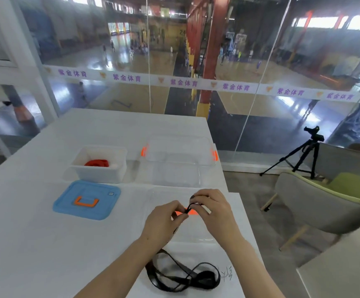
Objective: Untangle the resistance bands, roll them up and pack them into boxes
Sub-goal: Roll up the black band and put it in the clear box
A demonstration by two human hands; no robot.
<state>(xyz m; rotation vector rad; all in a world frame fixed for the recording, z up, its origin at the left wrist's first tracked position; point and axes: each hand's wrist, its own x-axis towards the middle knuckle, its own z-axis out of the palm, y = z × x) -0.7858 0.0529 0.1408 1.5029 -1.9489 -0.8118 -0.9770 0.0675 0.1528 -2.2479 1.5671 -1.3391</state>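
A black resistance band (174,274) lies in loose loops on the white table near its front edge, and one end runs up to my hands. My left hand (164,220) and my right hand (213,209) pinch that end between their fingertips, close together above a clear lid with an orange handle (193,212). A red band (96,162) lies rolled inside the small white box (101,175) at the back left. The large clear box (174,166) with orange clips stands to its right.
A blue lid (86,200) with an orange handle lies flat in front of the white box. The table (35,244) ends at the right near a green-grey chair (325,203). A tripod (304,155) stands beyond, before a glass wall.
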